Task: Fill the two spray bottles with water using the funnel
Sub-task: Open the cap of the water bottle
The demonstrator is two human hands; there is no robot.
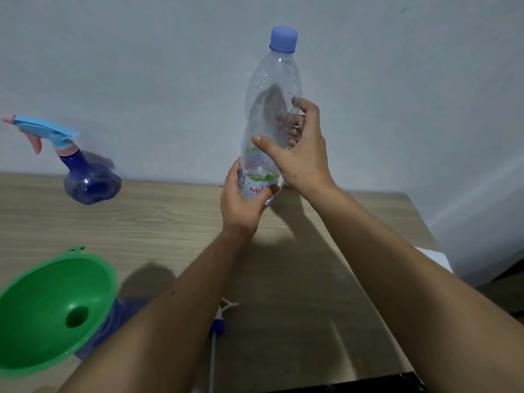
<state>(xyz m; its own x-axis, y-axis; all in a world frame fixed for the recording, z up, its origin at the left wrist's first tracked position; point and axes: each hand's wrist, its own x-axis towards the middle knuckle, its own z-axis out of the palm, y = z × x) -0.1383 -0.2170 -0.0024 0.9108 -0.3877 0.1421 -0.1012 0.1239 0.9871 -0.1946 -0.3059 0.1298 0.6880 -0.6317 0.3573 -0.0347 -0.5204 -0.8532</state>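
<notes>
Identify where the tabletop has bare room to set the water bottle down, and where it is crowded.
Bare wood lies between the capped spray bottle and the green funnel, and right of the right hand toward the table edge. The near-left corner is crowded: funnel, open bottle, loose sprayer head.

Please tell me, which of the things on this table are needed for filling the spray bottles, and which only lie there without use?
Needed for the job:
- water bottle, capped, held by left hand and right hand
- green funnel, sitting in the near spray bottle
- far spray bottle, sprayer still on
- removed sprayer head, beside the left forearm

Only lying about:
- white object at the table's right edge
- black object at the near edge
</notes>
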